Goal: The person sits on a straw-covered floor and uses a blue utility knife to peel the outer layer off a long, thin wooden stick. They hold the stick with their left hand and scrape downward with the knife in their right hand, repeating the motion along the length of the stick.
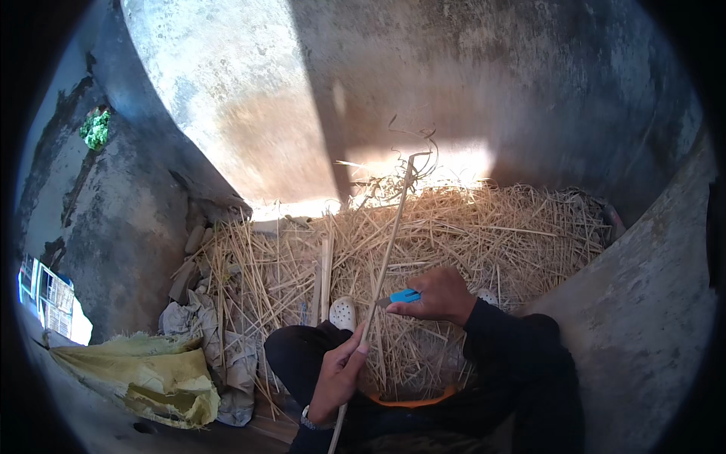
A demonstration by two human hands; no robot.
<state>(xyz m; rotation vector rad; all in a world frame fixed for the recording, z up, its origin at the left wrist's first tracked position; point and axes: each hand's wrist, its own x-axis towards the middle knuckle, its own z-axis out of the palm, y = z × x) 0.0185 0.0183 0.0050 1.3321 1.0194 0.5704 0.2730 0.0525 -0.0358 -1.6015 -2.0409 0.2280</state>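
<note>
My left hand [338, 377] is closed around a long, thin pale stalk [391, 238]. The stalk slants up and away from me, with dry curled tendrils at its far tip, and its near end runs down past my wrist. In my right hand [441, 293] is a utility knife with a blue handle [405, 296]. Its short blade points left and meets the stalk, or lies very close to it, a little above my left hand. Whether the blade has cut in is too small to tell.
Dry straw [484, 234] covers the ground ahead, up to a stained concrete wall [423, 83]. A torn yellow sack [151, 378] and crumpled pale sheeting [236, 356] lie at the left. One white perforated clog [342, 312] shows by my knee. A sloping concrete surface [643, 303] rises at the right.
</note>
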